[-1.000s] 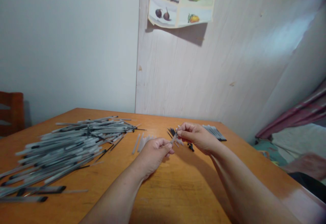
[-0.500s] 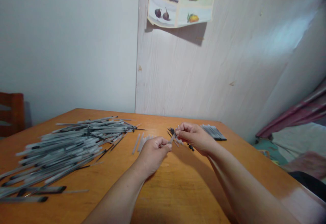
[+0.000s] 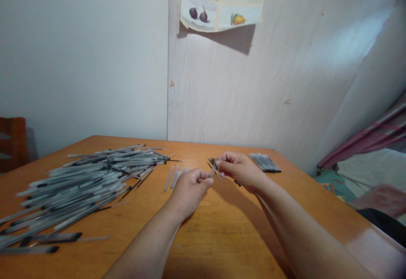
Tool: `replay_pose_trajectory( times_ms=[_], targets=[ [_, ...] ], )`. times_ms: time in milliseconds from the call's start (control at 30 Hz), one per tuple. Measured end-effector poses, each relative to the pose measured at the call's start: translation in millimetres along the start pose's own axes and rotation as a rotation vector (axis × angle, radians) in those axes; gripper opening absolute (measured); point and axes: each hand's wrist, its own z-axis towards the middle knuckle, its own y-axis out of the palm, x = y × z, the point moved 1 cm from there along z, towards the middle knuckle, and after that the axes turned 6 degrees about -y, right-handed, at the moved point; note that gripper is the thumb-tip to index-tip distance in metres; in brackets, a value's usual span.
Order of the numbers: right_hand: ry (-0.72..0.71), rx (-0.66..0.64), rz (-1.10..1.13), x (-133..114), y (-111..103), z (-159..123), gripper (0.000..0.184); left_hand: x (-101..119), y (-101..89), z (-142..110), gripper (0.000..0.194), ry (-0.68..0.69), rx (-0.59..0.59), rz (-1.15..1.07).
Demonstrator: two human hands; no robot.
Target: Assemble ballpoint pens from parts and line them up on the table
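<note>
My left hand [image 3: 190, 190] is closed, thumb and forefinger pinching the lower end of a slim translucent pen barrel [image 3: 212, 171] above the table. At the barrel's upper end the fingers of my right hand [image 3: 238, 170] are closed in a pinch. A small dark piece shows there; its kind is too small to make out. Beyond the hands lie thin black pen parts [image 3: 210, 161], partly hidden by my right hand. Several loose pale tubes [image 3: 168, 179] lie just behind my left hand.
A large heap of translucent pens and tubes with black ends [image 3: 85, 181] covers the left of the wooden table [image 3: 209, 245]. Pens in a neat row [image 3: 265, 163] lie at the back right. Behind the table stands a wall with a fruit poster [image 3: 218, 8].
The view has shifted slightly. Both hands keep their hold on the pen barrel, the right fingers still at its upper end, with hardly any visible movement.
</note>
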Motion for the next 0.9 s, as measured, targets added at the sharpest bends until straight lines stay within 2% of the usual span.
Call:
replay_pose_trajectory(
  times_ms=[100, 200, 300, 400, 600, 800, 900],
  targets=[
    [0.011, 0.078, 0.031, 0, -12, 3, 0.023, -2, -1.8, 3, 0.023, -0.012, 0.013, -0.050],
    [0.019, 0.292, 0.047, 9, -36, 9, 0.026, -4, -5.8, 6, 0.027, -0.052, 0.062, -0.103],
    [0.059, 0.454, -0.033, 31, -61, 14, 0.023, -4, -9.8, 8, 0.030, -0.075, 0.116, -0.157],
    [0.104, 0.526, -0.174, 57, -74, 17, 0.021, -3, -11.9, 8, 0.031, -0.099, 0.157, -0.192],
    [0.183, 0.412, -0.593, 90, -72, 29, 0.018, 1, -14.1, 6, 0.032, -0.122, 0.218, -0.245],
    [0.244, 0.285, -0.788, 99, -58, 55, 0.011, -4, -18.1, 10, 0.035, -0.117, 0.231, -0.245],
    [0.290, 0.217, -0.871, 103, -51, 69, 0.014, -4, -20.2, 11, 0.035, -0.122, 0.246, -0.249]
  ],
)
